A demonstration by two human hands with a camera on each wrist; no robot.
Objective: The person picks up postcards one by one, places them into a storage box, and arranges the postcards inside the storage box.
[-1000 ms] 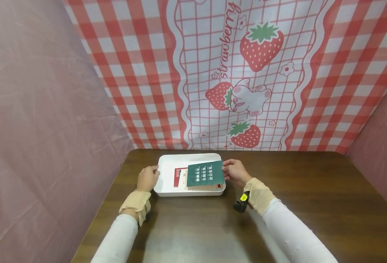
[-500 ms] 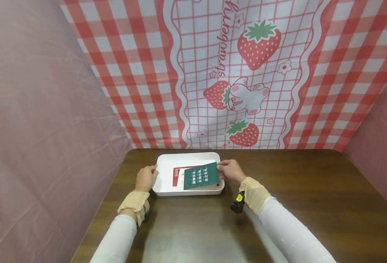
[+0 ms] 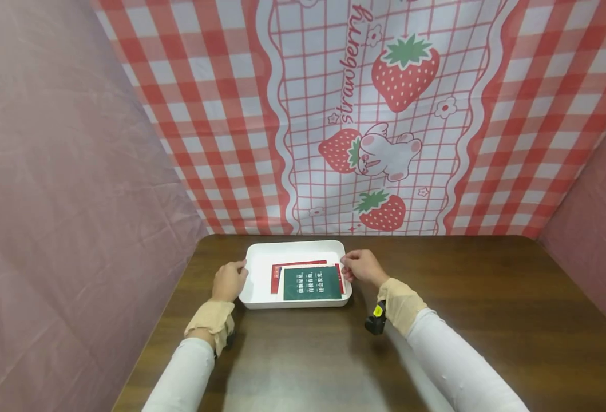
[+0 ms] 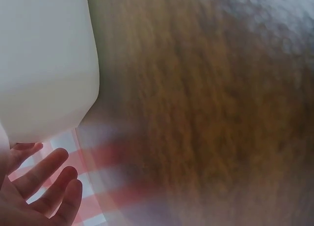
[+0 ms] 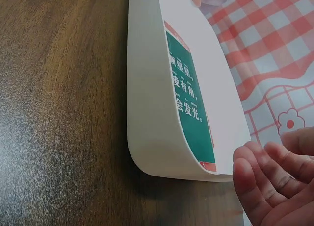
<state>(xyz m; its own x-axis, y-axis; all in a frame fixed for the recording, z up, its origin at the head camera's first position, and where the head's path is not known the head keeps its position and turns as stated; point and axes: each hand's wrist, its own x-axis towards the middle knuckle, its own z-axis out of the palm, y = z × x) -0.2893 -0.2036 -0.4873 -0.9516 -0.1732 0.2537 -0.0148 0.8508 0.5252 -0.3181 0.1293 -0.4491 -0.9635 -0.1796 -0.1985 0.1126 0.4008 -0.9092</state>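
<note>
A white rectangular tray lies on the table, a green card with white Chinese characters flat inside it. Under the green card show parts of a red card and a cream edge. My left hand holds the tray's left short rim, its fingertips also seen over the far rim in the right wrist view. In the left wrist view its other fingers hang loose beside the tray wall. Just at the right rim, my right hand has loosely bent fingers, nothing between them and the thumb.
The brown wooden table extends to the right and front. Behind it hangs a red-and-white checked strawberry cloth. A pink cloth borders the left side, another the right.
The green card, held by its right edge in my right hand before, has come down flat in the tray, slightly left and nearer. The right hand has let it go; the left stays.
</note>
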